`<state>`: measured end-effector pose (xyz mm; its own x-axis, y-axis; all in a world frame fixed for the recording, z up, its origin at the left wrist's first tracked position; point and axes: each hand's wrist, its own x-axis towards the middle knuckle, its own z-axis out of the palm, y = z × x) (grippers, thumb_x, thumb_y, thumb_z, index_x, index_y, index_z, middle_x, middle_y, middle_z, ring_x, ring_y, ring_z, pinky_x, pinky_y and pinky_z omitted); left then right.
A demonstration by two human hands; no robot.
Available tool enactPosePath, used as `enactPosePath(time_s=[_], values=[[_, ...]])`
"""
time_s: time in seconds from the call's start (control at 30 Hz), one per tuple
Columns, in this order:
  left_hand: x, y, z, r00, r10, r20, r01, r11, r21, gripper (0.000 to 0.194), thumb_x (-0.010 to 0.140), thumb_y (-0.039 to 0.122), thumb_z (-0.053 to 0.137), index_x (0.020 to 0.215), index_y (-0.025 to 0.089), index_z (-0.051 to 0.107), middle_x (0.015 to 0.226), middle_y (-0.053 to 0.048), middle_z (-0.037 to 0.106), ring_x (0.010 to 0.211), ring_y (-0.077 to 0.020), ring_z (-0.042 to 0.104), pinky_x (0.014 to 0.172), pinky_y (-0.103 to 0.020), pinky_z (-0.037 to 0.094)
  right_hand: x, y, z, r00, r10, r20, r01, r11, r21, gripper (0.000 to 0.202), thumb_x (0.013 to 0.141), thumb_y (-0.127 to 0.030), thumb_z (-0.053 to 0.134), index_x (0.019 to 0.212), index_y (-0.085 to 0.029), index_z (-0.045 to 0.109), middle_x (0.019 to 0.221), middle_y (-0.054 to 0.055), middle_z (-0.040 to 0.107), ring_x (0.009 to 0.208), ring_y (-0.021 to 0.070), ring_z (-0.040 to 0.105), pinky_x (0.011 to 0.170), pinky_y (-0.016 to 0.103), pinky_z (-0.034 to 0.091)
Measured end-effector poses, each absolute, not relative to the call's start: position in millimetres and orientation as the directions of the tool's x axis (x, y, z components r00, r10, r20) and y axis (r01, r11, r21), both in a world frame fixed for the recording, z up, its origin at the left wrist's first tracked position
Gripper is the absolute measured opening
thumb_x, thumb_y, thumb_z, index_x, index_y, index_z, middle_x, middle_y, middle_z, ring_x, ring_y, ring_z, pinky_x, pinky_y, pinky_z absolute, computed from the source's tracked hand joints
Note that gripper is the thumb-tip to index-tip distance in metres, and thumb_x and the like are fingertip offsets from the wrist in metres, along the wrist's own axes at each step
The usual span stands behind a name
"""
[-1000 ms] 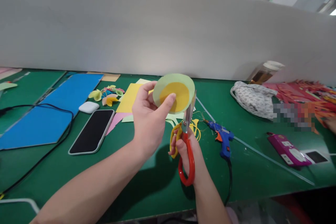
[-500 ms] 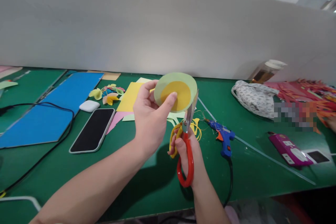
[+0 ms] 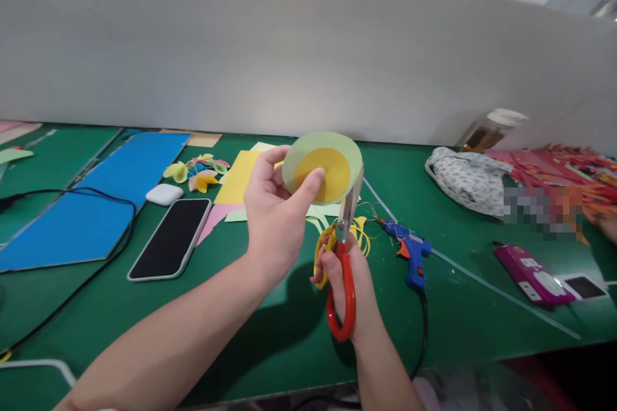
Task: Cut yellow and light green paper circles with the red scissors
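My left hand (image 3: pixel 282 212) pinches a pale green paper disc (image 3: pixel 313 144) with a smaller yellow paper circle (image 3: pixel 335 173) lying on it, thumb pressed on the yellow. My right hand (image 3: pixel 347 276) is wrapped round scissors (image 3: pixel 343 225) with one red and one yellow handle. Their blades point up along the right edge of the green disc and look nearly closed. Behind the hands, yellow paper (image 3: pixel 236 176) and pale green paper pieces lie on the table. Thin yellow paper strips (image 3: pixel 360 234) show just behind the scissors.
To the right lie a blue glue gun (image 3: pixel 409 253) with its cord, a patterned cloth pouch (image 3: pixel 465 183), a bottle (image 3: pixel 494 128) and a purple box (image 3: pixel 533 276). Leftward are a phone (image 3: pixel 169 241), a white case (image 3: pixel 164 194), paper flowers (image 3: pixel 200 173) and a blue board (image 3: pixel 87 212).
The scissor blades and handles have drawn slightly closer together at the disc's right edge. My left hand and the paper have hardly moved.
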<state>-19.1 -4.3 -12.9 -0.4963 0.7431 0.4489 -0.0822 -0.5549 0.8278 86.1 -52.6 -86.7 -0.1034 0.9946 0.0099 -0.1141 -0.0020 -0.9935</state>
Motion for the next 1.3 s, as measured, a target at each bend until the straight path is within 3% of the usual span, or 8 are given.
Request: enactPosePath(time_s=[0.47,1.0,1.3], values=[[-18.8,-4.6,-14.2,-0.474,0.756,0.451,-0.022,-0.522,0.853,0.031,0.074,0.021,0.077,0.099,0.024,0.059,0.086,0.002,0.070,0.078,-0.0141,0.070,0.068,-0.026,0.060,85.0,-51.6,-94.8,-0.077,0.997,-0.013,-0.107,-0.021,-0.994,0.046,0.083,-0.065,0.059,0.098,-0.023,0.049,0.067,-0.006,0.051,0.049,0.0113,0.051,0.051,0.027,0.050],[-21.3,-2.8,-12.7,-0.457,0.777,0.434,-0.034,-0.502,0.864,0.032,0.074,0.021,0.076,0.100,0.025,0.058,0.084,0.002,0.070,0.073,-0.0135,0.071,0.064,-0.024,0.060,85.4,-50.3,-92.4,-0.067,0.997,-0.038,-0.113,-0.045,-0.993,0.047,0.080,-0.065,0.063,0.095,-0.023,0.051,0.067,-0.006,0.050,0.048,0.0093,0.051,0.047,0.023,0.052],[-23.1,-1.8,-10.3,-0.469,0.770,0.433,-0.022,-0.501,0.865,0.035,0.073,0.020,0.077,0.101,0.024,0.056,0.081,0.003,0.069,0.068,-0.0126,0.070,0.059,-0.023,0.059,83.5,-50.4,-91.1,-0.037,0.998,-0.058,-0.164,-0.063,-0.984,0.050,0.070,-0.065,0.073,0.090,-0.023,0.053,0.066,-0.006,0.052,0.044,0.0078,0.050,0.042,0.021,0.051]])
